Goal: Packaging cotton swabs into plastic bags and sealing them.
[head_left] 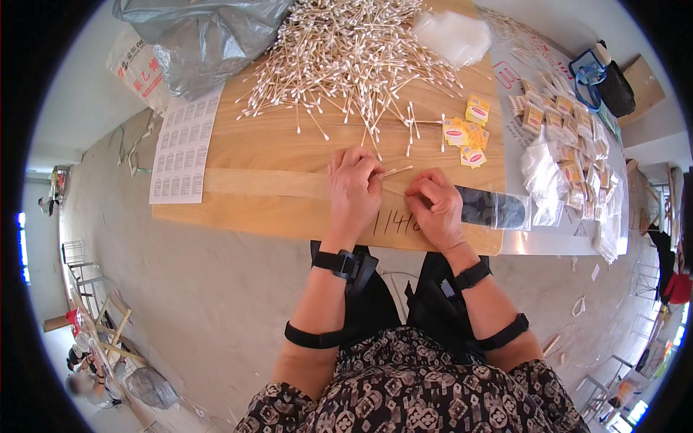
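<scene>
1. Cotton swabs poke from the left hand, near the table's front edge; their long axis runs mostly left to right, tips pointing right and slightly away from the person.
2. The left hand is curled, fingers narrow around them and hiding their other ends.
3. The right hand is just beside, thumb and fingers drawn close; whether it grips anything, I cannot tell.
4. The wooden table stands over a bare grey floor.
5. Beyond the hands lies a swab pile, loose swabs straggling toward them.
6. Yellow cards sit right of these; bagged packs lie farther right.
</scene>
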Motion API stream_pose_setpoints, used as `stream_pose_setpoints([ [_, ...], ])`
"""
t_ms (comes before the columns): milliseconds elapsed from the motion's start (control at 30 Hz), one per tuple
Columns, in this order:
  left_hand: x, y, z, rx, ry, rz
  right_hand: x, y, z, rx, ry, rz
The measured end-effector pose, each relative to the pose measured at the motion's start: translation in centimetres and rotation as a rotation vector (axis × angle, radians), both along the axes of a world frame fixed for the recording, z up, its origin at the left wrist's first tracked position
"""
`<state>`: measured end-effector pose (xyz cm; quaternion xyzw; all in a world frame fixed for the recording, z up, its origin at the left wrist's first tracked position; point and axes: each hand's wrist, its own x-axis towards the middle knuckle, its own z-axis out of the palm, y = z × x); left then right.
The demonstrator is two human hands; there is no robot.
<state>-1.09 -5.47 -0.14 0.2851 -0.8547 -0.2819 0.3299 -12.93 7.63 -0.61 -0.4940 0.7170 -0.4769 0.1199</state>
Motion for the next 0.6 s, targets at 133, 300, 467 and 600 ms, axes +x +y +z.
stream_pose_setpoints([
  [133,0.5,-0.2,-0.7,-0.015,-0.001,-0.048,0.5,-0.3,0.7,0.009,-0.095,-0.091],
  [300,1.1,0.6,-0.6,0.019,0.013,-0.082,0.2,-0.5,-0.1,-0.042,0.08,-0.116],
  [467,1.8,1.2,-0.9,0.093,0.082,-0.046,0.3,-0.3,0.6,0.021,0.007,-0.074],
  [600,1.7,1.9,-0.8,0.013,0.143,0.1,0.3,-0.2,0.5,0.014,-0.054,-0.081],
])
